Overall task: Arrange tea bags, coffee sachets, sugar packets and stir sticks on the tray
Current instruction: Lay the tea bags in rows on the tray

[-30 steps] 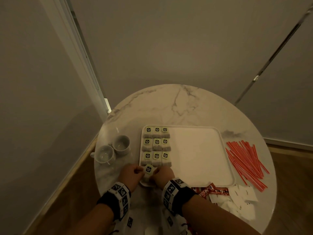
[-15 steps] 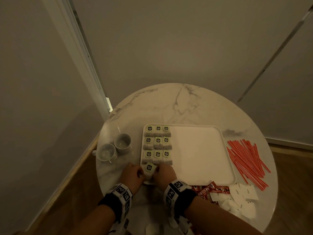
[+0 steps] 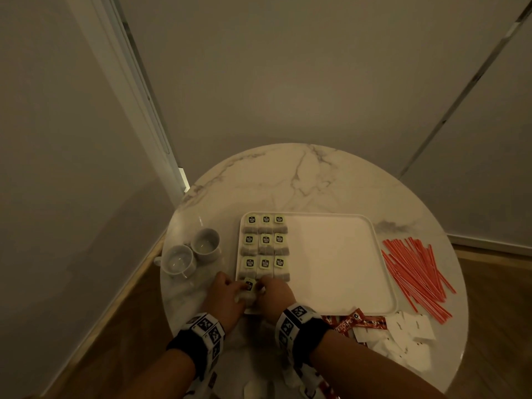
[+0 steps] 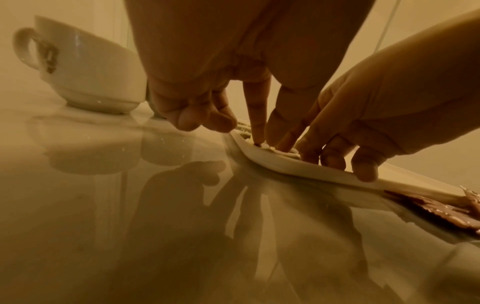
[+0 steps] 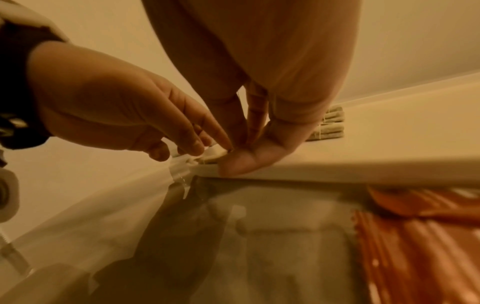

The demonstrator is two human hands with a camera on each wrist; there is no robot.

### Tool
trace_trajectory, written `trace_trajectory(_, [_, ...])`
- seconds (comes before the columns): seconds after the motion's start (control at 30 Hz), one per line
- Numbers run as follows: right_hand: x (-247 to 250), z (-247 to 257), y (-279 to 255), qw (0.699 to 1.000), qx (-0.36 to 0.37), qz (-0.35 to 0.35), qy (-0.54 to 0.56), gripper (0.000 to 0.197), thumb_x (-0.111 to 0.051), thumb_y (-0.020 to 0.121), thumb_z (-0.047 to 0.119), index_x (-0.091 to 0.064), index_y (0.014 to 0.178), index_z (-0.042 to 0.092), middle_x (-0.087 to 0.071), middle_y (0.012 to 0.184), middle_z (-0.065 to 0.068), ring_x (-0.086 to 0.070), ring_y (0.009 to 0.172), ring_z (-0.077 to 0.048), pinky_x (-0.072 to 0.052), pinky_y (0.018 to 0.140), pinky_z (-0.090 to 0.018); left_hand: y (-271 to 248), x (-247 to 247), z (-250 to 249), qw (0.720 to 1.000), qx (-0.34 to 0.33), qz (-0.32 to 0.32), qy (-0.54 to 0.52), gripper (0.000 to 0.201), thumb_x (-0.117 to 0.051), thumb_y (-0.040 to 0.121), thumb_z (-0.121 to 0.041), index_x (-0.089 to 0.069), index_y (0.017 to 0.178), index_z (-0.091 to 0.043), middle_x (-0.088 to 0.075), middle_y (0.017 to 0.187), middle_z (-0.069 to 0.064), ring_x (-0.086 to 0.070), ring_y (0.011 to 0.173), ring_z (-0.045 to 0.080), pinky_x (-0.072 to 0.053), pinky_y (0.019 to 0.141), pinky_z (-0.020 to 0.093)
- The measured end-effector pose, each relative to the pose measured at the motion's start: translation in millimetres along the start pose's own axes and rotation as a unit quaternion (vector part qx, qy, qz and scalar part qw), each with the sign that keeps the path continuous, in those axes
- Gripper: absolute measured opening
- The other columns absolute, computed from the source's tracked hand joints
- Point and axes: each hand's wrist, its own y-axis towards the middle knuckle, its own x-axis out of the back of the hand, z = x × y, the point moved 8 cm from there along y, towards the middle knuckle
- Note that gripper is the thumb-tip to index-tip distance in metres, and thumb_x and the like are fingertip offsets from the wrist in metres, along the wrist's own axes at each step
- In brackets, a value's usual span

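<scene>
Cups (image 3: 190, 253) left of tray (image 3: 339, 311), stir sticks (image 3: 417, 276) right.

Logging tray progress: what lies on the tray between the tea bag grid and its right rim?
Nothing. In the head view, the tray is bare white from the tea bags to the right rim.

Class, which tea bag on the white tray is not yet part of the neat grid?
The tea bag at the tray's near-left corner, between both hands.

You get a dim, warm-lit scene: the head view bends at its edges, both wrist views are amber, soft and blurred, with reflections on the glossy surface (image 4: 103, 205).
</scene>
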Motion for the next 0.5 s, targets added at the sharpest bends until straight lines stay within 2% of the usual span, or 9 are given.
trace_trajectory(0.17, [-1.1, -0.7, -0.7, 1.000, -0.006, 0.011, 0.021, 0.020, -0.052, 0.095, 0.016, -0.063, 0.111, 0.011, -0.063, 0.121, -0.009, -0.059, 0.112, -0.022, -0.046, 0.096, -0.029, -2.7, 5.4, 0.2, 1.000, 0.003, -0.022, -0.021, 0.043, -0.064, 0.085, -0.019, -0.055, 0.127, -0.012, -0.034, 0.112, -0.002, -0.040, 0.097, 0.006, -0.031, 0.089, 0.011])
trace_trajectory(0.27, [-1.3, -0.8, -1.5, 0.999, -0.010, 0.012, 0.034, 0.020, -0.051, 0.096, 0.018, -0.060, 0.112, 0.010, -0.061, 0.123, -0.009, -0.058, 0.114, -0.023, -0.046, 0.097, -0.030, -2.5, 5.9, 0.2, 1.000, 0.004, -0.020, -0.017, 0.045, -0.063, 0.086, -0.019, -0.053, 0.129, -0.010, -0.037, 0.117, 0.002, -0.042, 0.102, 0.009, -0.031, 0.093, 0.013])
trace_trajectory(0.4, [-3.3, -1.3, -0.2, 0.999, -0.016, 0.008, 0.032, 0.023, -0.051, 0.095, 0.018, -0.055, 0.117, 0.011, -0.058, 0.128, -0.010, -0.055, 0.119, -0.024, -0.045, 0.100, -0.032, -1.7, 4.1, 0.6, 1.000, 0.006, -0.019, -0.018, 0.043, -0.061, 0.086, -0.016, -0.055, 0.128, -0.008, -0.037, 0.123, 0.005, -0.040, 0.102, 0.008, -0.027, 0.091, 0.009])
trace_trajectory(0.5, [-4.8, -1.5, -0.5, 0.999, -0.019, 0.009, 0.028, 0.025, -0.050, 0.095, 0.019, -0.054, 0.119, 0.011, -0.058, 0.129, -0.010, -0.055, 0.120, -0.025, -0.045, 0.100, -0.032, -2.1, 2.0, -0.1, 1.000, 0.006, -0.018, -0.016, 0.039, -0.062, 0.086, -0.015, -0.057, 0.123, -0.007, -0.036, 0.118, 0.003, -0.040, 0.098, 0.006, -0.029, 0.090, 0.010])
